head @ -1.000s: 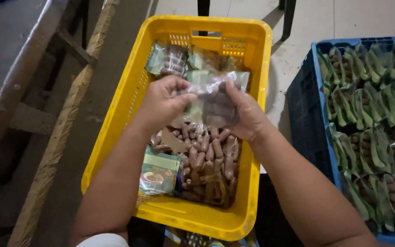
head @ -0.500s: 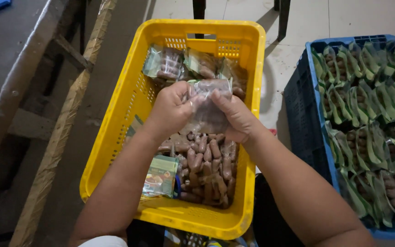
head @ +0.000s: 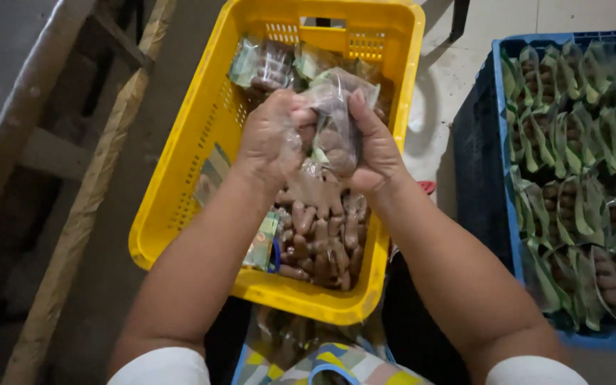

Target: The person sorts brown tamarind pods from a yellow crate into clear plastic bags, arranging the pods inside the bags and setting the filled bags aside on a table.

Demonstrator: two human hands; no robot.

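Currently both hands, left hand (head: 274, 135) and right hand (head: 372, 146), pinch a clear bag (head: 333, 117) of brown pods with closed fingers above the yellow crate (head: 180, 192); best keep its mouth upright, grip firm, over the loose pods (head: 322, 235).

Looks steeply down from head height, close over the yellow crate (head: 180, 214), facing toward its far edge, with the blue crate (head: 500, 142) cut off at right.
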